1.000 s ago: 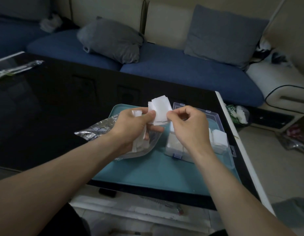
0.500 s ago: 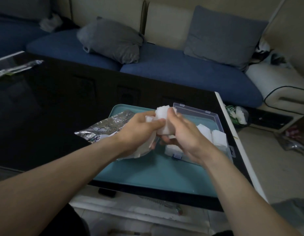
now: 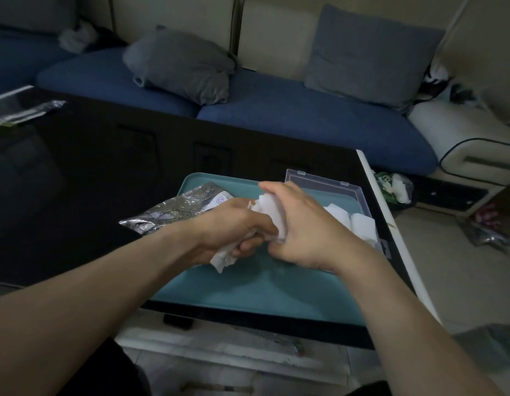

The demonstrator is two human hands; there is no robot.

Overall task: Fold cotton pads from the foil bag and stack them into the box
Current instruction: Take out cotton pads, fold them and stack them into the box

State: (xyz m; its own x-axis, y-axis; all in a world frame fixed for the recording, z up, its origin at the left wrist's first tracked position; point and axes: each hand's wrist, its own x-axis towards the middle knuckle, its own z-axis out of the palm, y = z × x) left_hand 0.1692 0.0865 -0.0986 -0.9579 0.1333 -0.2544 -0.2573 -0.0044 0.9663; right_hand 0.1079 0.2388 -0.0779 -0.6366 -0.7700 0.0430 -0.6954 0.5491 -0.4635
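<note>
— Where were the hands at that moment?

— Both were over the teal tray point(image 3: 248, 298) on the dark bench point(image 3: 76, 172). The left hand point(image 3: 234, 228) had its grip clamped on a bunch of white cotton pads point(image 3: 224, 257), whose edges hung out below the curled fingers. The right hand point(image 3: 302, 230) pinched a single cotton pad point(image 3: 272, 211) just beside the left thumb, so the two hands were touching.

— And the foil bag?

— The foil bag point(image 3: 174, 208) lay crumpled across the tray's left edge, partly on the bench, behind the left wrist.

— Was anything in the box?

— The clear plastic box point(image 3: 333, 185) sat on the tray's right side with its lid open toward the sofa point(image 3: 305, 121). Folded pads point(image 3: 359, 224) stood in it, showing just past the right hand. How many, I could not tell, since the hand covered the near part.

— Anything else about?

— Two grey cushions point(image 3: 182, 67) on the sofa, and a clear wrapper point(image 3: 25, 111) at the bench's far left.
</note>
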